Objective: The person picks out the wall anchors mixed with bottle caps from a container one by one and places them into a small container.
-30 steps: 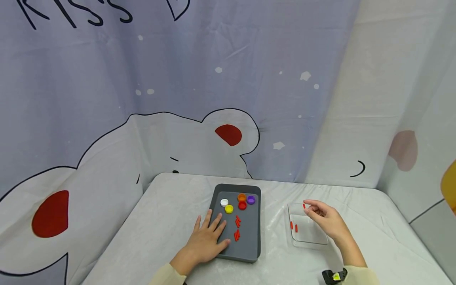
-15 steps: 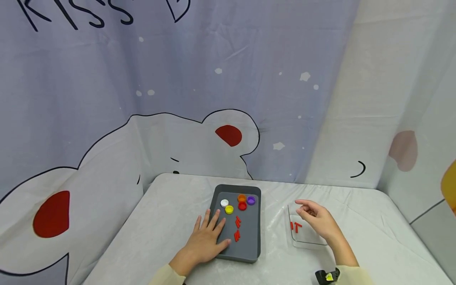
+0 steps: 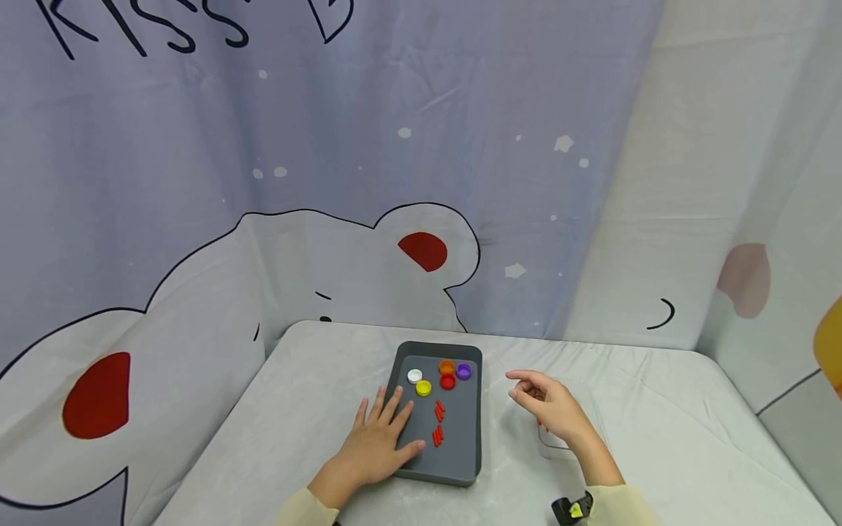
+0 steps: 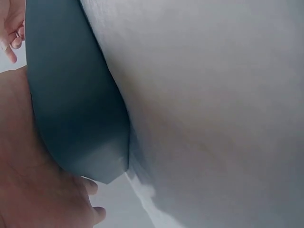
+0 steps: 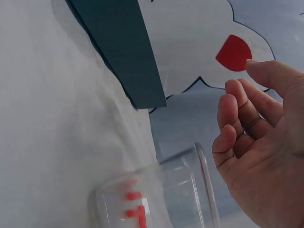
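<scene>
Grey tray [image 3: 460, 449] touches splayed left hand [image 3: 373, 446]; right hand [image 3: 551, 409] half-curled.

This looks like a small curtained-off booth set round a table; whether it stands in a home or a studio cannot be told. Folded lilac-blue fabric [image 3: 316, 131] forms the back wall, printed with a white, black-outlined cartoon animal [image 3: 355, 277], pale stars and black lettering [image 3: 177, 29]. A white fabric hanging [image 3: 783, 183] closes the right side. A wrinkled white table covering [image 3: 316, 394] bears a grey rectangular tray [image 3: 454, 464].
</scene>
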{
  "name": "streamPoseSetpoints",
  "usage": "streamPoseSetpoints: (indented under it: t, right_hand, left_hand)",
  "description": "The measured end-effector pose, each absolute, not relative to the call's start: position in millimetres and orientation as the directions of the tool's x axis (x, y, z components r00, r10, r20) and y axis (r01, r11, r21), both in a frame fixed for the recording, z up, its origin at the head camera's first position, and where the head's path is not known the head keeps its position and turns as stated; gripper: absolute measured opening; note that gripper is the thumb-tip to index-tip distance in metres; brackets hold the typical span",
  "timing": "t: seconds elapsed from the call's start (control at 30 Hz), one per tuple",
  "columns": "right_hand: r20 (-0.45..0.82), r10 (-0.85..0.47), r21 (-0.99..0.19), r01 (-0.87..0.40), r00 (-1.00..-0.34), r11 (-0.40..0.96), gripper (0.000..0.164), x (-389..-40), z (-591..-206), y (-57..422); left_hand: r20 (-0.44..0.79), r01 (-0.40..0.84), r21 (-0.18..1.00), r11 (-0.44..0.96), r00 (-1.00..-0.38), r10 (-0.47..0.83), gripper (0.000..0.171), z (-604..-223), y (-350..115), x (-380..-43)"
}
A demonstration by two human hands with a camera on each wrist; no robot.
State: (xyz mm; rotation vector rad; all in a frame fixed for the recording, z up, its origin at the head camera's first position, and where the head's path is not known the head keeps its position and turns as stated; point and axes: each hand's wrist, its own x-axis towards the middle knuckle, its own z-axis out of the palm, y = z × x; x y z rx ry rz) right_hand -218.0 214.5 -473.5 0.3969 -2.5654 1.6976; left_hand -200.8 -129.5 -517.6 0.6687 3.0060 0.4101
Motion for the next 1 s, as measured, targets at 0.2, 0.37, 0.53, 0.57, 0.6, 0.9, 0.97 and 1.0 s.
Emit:
streamPoseSetpoints:
  t: [0.2,0.37,0.53,0.57,0.6,0.9,0.97,1.0]
  right_hand:
    - [0.223,-0.206,-0.881,-0.287,-0.953,0.377,0.034,-221,-478,202]
    - [0.229,-0.239,-0.867,-0.309,-0.944,0.391,0.033,-222,-481,193]
    - [0.219,-0.288,-0.859,-0.324,-0.932,0.396,0.035,-223,-484,184]
    - [0.215,-0.297,-0.857,-0.326,-0.930,0.399,0.036,-223,-485,182]
    - [0.220,-0.311,-0.855,-0.336,-0.925,0.396,0.036,-223,-485,181]
    - [0.217,-0.377,-0.850,-0.364,-0.900,0.381,0.034,-221,-486,164]
    - [0.210,-0.389,-0.847,-0.366,-0.897,0.386,0.034,-220,-486,160]
    - [0.207,-0.396,-0.845,-0.367,-0.895,0.389,0.034,-220,-486,159]
  left_hand:
    - [0.034,0.419,0.275,0.865,-0.904,0.427,0.078,-517,-130,-199]
    - [0.038,0.422,0.259,0.869,-0.903,0.428,0.078,-519,-130,-199]
    - [0.035,0.413,0.224,0.883,-0.909,0.416,0.079,-524,-130,-201]
    - [0.036,0.413,0.219,0.884,-0.909,0.415,0.079,-525,-130,-201]
    - [0.038,0.412,0.218,0.885,-0.909,0.415,0.079,-526,-130,-202]
    - [0.050,0.414,0.192,0.890,-0.910,0.412,0.080,-525,-129,-202]
    - [0.042,0.412,0.188,0.892,-0.910,0.412,0.080,-525,-129,-202]
    - [0.037,0.411,0.188,0.892,-0.911,0.412,0.079,-524,-129,-202]
